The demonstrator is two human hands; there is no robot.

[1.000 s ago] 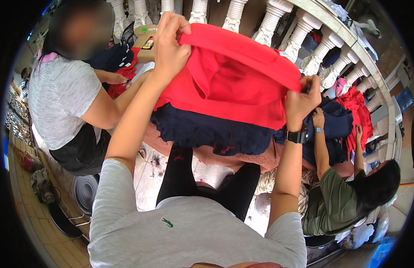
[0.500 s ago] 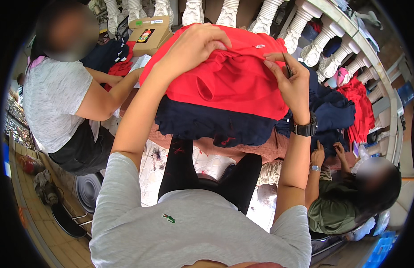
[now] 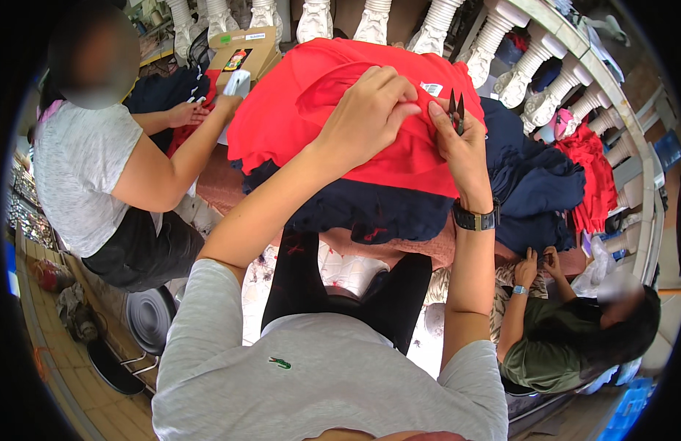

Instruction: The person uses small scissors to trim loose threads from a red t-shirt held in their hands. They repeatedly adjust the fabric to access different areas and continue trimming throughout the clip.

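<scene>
A red garment (image 3: 274,121) lies spread over a stack of navy garments (image 3: 340,209) in front of me. My left hand (image 3: 366,114) is closed in a pinch on the red fabric near its middle. Close beside it, my right hand (image 3: 464,154) pinches the garment's edge between thumb and fingers. Small dark thread snips (image 3: 456,112) are tucked in that same right hand, their pointed blades upward and apart from each other. Just above the fingers shows a white label (image 3: 431,88) on the red cloth. What exactly sits between the left fingertips is hidden.
More navy garments (image 3: 539,184) and a red pile (image 3: 589,176) lie to the right. A cardboard box (image 3: 260,53) stands at the back left, before white balusters (image 3: 315,20). One co-worker (image 3: 91,169) sits left, another (image 3: 553,342) lower right.
My left hand has moved right and down toward my right hand. The red cloth has shifted with it, and the snips' blades now point up in plain sight. The left co-worker's hands have moved.
</scene>
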